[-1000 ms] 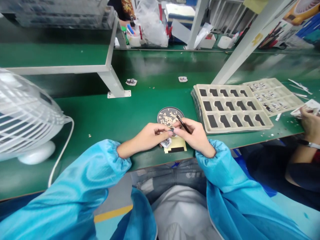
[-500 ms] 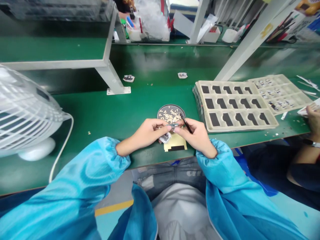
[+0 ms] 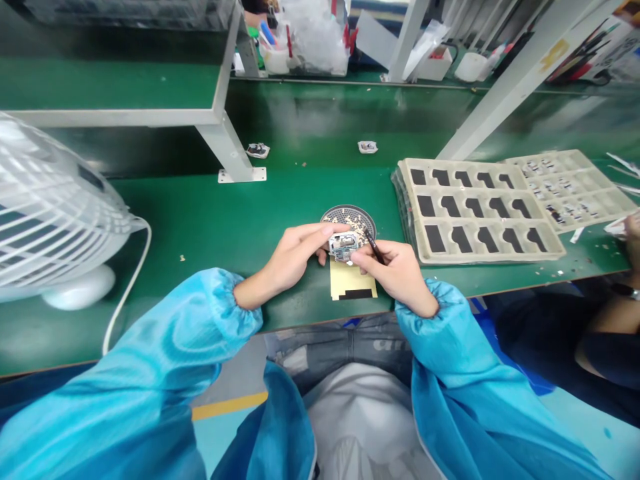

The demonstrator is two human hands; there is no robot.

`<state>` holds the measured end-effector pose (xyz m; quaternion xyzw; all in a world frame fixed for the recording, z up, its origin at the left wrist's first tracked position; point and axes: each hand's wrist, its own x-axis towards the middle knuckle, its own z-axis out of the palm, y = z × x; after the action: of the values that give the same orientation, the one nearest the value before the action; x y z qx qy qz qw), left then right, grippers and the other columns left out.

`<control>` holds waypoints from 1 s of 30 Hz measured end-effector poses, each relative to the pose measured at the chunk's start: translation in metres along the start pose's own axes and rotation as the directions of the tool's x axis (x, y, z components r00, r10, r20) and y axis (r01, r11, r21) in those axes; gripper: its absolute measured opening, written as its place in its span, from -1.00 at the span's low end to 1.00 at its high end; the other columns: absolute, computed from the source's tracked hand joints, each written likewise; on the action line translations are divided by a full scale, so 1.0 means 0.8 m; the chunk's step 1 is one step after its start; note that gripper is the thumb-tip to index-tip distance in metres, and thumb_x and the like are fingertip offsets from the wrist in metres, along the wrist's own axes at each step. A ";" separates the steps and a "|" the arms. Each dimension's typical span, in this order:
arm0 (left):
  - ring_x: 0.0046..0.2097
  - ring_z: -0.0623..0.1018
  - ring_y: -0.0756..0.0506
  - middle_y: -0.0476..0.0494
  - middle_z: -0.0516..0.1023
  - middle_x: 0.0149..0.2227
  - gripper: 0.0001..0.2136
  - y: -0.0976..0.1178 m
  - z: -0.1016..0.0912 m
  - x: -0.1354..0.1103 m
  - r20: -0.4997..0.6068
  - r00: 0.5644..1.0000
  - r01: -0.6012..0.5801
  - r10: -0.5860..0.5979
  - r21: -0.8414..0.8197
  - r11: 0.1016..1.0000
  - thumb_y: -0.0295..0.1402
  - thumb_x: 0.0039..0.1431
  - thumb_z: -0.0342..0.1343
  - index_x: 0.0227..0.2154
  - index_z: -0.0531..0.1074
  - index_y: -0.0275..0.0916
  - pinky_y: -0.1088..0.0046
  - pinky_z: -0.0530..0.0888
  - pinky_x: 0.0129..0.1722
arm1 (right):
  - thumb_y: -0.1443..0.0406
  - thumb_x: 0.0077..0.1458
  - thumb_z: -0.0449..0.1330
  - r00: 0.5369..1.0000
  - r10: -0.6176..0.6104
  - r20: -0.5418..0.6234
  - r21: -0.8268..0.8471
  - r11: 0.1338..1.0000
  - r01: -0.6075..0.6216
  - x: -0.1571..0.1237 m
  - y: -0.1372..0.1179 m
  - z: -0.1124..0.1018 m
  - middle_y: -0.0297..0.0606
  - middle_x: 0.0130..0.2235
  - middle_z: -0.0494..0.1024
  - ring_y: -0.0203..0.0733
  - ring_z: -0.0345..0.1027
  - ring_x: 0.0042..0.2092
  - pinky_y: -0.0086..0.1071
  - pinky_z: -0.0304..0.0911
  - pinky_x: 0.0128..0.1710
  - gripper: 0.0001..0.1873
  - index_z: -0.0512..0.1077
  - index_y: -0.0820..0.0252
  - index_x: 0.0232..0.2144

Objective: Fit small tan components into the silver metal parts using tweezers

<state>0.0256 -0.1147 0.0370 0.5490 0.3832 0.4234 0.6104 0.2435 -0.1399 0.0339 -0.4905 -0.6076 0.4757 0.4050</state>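
My left hand (image 3: 293, 257) is closed round a small silver-and-white electronic part (image 3: 343, 245), held face up just above the bench. My right hand (image 3: 395, 270) pinches black tweezers (image 3: 373, 245) beside the part, its fingertips touching the part's lower right edge. Directly behind the hands lies a round perforated dish (image 3: 349, 219) with several tiny pale pieces in it. A yellow card with a black strip (image 3: 350, 285) lies flat on the green bench under the hands. Both arms wear blue sleeves.
A beige tray (image 3: 480, 217) with black parts in its pockets lies to the right, a second tray (image 3: 570, 187) behind it. A white fan (image 3: 50, 207) and its cord stand at left. A white shelf post (image 3: 235, 163) rises behind. Another person's arm (image 3: 615, 307) is at far right.
The small part has been turned face up in my left hand and lifted slightly. The view has shifted a little to the right. The tweezers stay in my right hand.
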 end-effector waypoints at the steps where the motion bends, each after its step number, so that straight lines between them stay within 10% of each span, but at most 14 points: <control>1: -0.36 0.49 -0.02 -0.27 0.69 -0.08 -0.57 0.001 0.000 -0.001 0.008 1.000 -0.007 0.007 0.017 1.000 -0.01 0.32 0.22 0.00 0.69 -0.24 0.46 0.47 -0.38 | 0.04 0.08 0.44 1.000 0.004 0.005 0.000 1.000 -0.004 0.000 -0.001 0.001 -0.31 -0.51 0.56 -0.27 0.36 -0.47 -0.39 0.24 -0.43 -0.65 0.63 0.22 -0.43; 13: -0.28 0.60 -0.06 -0.26 0.70 0.02 -0.60 0.001 0.003 -0.006 0.063 0.985 -0.174 0.163 0.269 0.947 -0.19 0.27 0.31 0.10 0.63 -0.23 0.44 0.52 -0.29 | -0.01 0.08 0.43 0.998 0.043 -0.042 0.013 0.999 -0.043 0.001 0.003 -0.002 -0.36 -0.54 0.48 -0.31 0.27 -0.48 -0.41 0.17 -0.44 -0.58 0.56 0.23 -0.49; 23: -0.31 0.60 -0.03 -0.23 0.70 0.06 -0.62 -0.003 0.004 -0.007 0.155 0.896 -0.431 0.416 0.531 0.730 -0.27 0.28 0.33 0.14 0.61 -0.14 0.43 0.57 -0.22 | -0.06 0.08 0.43 0.997 0.072 -0.013 0.052 0.996 -0.071 0.002 0.001 -0.003 -0.38 -0.55 0.44 -0.33 0.22 -0.48 -0.41 0.14 -0.46 -0.53 0.51 0.22 -0.52; 30: -0.08 0.70 -0.18 -0.25 0.68 0.08 -0.57 -0.002 0.007 -0.010 0.047 0.978 -0.205 0.201 0.359 0.911 -0.17 0.21 0.39 0.11 0.63 -0.18 0.31 0.65 -0.07 | -0.06 -0.06 0.52 0.989 0.009 -0.145 0.080 0.997 0.002 0.004 0.002 0.004 -0.36 -0.36 0.51 -0.40 0.07 -0.51 -0.41 0.05 -0.55 -0.49 0.47 0.15 -0.29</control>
<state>0.0287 -0.1241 0.0358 0.6908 0.3926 0.4040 0.4532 0.2399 -0.1375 0.0317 -0.5083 -0.5560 0.4632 0.4667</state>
